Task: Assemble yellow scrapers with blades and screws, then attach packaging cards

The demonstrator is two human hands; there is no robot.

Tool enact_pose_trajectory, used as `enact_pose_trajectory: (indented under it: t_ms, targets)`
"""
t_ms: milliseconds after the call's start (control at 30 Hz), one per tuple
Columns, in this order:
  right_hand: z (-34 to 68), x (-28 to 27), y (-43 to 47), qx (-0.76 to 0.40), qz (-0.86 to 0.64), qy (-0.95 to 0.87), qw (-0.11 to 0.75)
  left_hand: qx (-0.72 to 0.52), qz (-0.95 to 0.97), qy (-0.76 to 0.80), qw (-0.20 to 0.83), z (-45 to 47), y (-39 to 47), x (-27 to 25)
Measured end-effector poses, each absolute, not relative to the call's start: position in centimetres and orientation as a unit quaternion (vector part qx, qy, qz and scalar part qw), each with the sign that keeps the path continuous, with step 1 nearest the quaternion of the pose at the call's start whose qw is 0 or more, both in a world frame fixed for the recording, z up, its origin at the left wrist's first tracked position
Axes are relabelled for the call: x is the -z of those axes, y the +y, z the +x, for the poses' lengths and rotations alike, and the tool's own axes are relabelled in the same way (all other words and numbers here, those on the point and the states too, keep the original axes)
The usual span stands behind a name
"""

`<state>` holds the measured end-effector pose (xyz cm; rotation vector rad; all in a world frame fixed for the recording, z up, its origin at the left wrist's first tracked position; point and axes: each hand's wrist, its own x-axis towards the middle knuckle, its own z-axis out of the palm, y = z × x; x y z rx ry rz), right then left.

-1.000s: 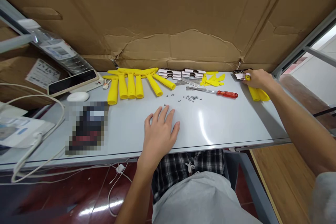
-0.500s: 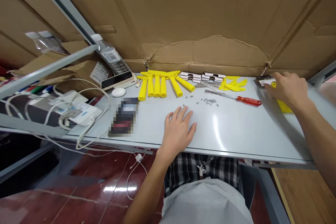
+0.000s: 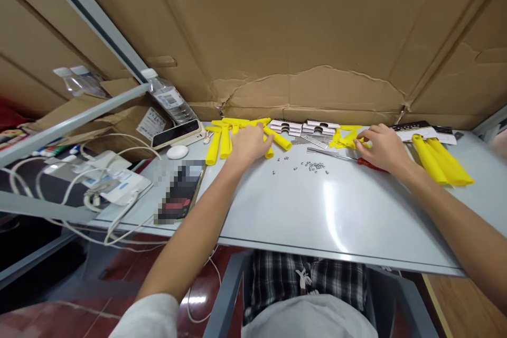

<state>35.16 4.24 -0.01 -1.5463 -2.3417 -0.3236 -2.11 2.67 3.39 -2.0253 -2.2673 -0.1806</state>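
Left hand: fingers curled over the yellow handles, left of the screws.
Right hand: pinching yellow clips, right of the screws.

Surface: smooth pale-grey laminate or painted metal, glossy, bright glare streak near front edge.
Handles, far-left edge: yellow plastic, smooth, semi-matt.
Flat pieces, far edge: yellow plastic, smooth.
Screwdriver: bare metal shaft, glossy red plastic grip.
Screws: small, bright metal.
Backing wall: brown corrugated cardboard, matt, creased.
Bottle, far-left corner: clear plastic, paper label.
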Motion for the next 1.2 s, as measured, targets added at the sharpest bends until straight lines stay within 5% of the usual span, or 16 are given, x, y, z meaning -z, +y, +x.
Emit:
enact_pose_trajectory:
  t_ms: [200, 433, 633, 833, 1200]
  targets:
    - [34.9, -0.1, 2.7, 0.082, -0.518, -0.816, 0.244, 0.075, -0.676, -0.731, 0.043, -3.4, 2.8, -2.2]
    - [32.4, -0.9, -0.1, 0.008, -0.483, -0.789, 0.380, 0.315, -0.670, -0.671, -0.047, -2.4, 0.3, -4.9]
    - [30.5, -1.5, -1.8, -0.343, -0.502, -0.663, 0.437, 0.330, -0.736, -0.545, -0.229, 3.0, -3.9, -3.9]
    - [29.3, -1.0, -2.4, -0.636, -0.425, -0.503, 0.402, 0.309, -0.732, -0.460, -0.396, 6.7, -8.2, -1.7]
    - [28.6, -0.5, -3.3, -0.721, -0.372, -0.489, 0.321, 0.424, -0.505, -0.450, -0.602, 7.6, -6.7, 0.4]
